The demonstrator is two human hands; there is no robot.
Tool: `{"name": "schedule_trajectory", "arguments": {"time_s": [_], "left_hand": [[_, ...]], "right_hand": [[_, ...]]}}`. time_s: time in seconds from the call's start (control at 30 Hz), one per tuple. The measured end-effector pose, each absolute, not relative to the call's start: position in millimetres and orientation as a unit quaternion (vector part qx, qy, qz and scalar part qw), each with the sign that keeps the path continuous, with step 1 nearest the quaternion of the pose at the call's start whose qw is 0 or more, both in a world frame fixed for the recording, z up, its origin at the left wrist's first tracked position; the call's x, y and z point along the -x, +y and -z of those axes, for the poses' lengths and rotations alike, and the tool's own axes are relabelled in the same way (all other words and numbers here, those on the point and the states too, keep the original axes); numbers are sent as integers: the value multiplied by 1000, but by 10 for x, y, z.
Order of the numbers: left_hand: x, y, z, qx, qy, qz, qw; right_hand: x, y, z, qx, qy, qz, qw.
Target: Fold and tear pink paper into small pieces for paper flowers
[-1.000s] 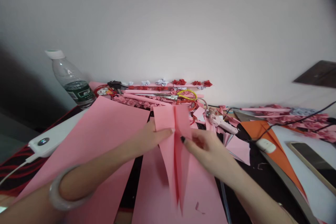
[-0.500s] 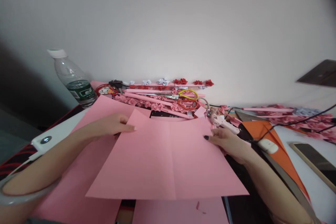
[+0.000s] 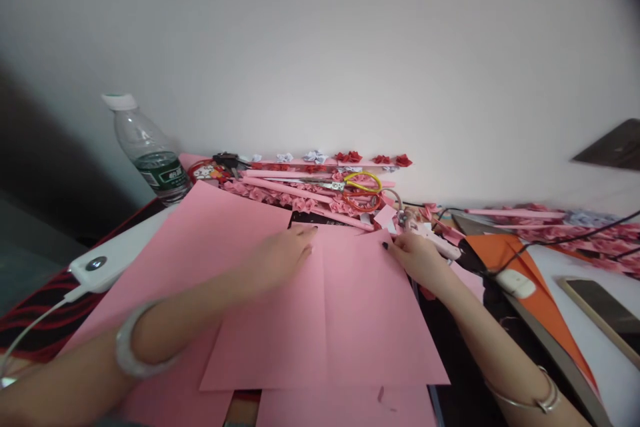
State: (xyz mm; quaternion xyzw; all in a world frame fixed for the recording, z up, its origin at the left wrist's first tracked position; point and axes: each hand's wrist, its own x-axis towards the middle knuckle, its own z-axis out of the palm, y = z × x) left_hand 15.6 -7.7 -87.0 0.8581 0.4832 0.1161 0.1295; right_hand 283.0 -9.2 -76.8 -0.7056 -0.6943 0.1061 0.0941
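A sheet of pink paper (image 3: pixel 370 327) with a crease down its middle lies in front of me, overlapping other pink paper. My left hand (image 3: pixel 280 257) rests on its upper left part, fingers stretched toward the top edge. At the upper right corner, my right hand (image 3: pixel 417 257) pinches the sheet, its dark-nailed thumb on top. Larger pink paper (image 3: pixel 165 260) extends under my left forearm, and another pink piece (image 3: pixel 345 408) with a small scrap on it shows below the creased sheet.
Scissors (image 3: pixel 363 190) with yellow and orange handles lie among pink paper flowers and rolled sticks by the wall. A water bottle (image 3: pixel 150 153) and white power bank (image 3: pixel 107 257) are at left. A pink glue gun (image 3: pixel 435 240), orange paper (image 3: pixel 525 300) and phone (image 3: pixel 603 317) are at right.
The creased sheet has come down flatter onto the paper below. My left hand has moved right from the sheet's left edge onto its top; my right hand has shifted slightly left with the corner.
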Motion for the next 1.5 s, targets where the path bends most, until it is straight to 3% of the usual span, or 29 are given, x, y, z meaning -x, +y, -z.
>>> {"name": "schedule_trajectory", "arguments": {"time_s": [0.23,0.37,0.8,1.5], "left_hand": [[-303,-102,973,-886,460,-35,58],[-326,-98,1038,-890,455,-33,19],[-328,-56,1247,-895,438,-79,18],[-360,-79,1225,-891,451,-48,-35]], "right_hand": [[-2835,-160,762,714,-692,-98,21],[-2816,-91,810,715,-697,-40,27],[-2624,-319,902,713,-696,57,-59],[-2666,-525,925,723,-685,74,-46]]}}
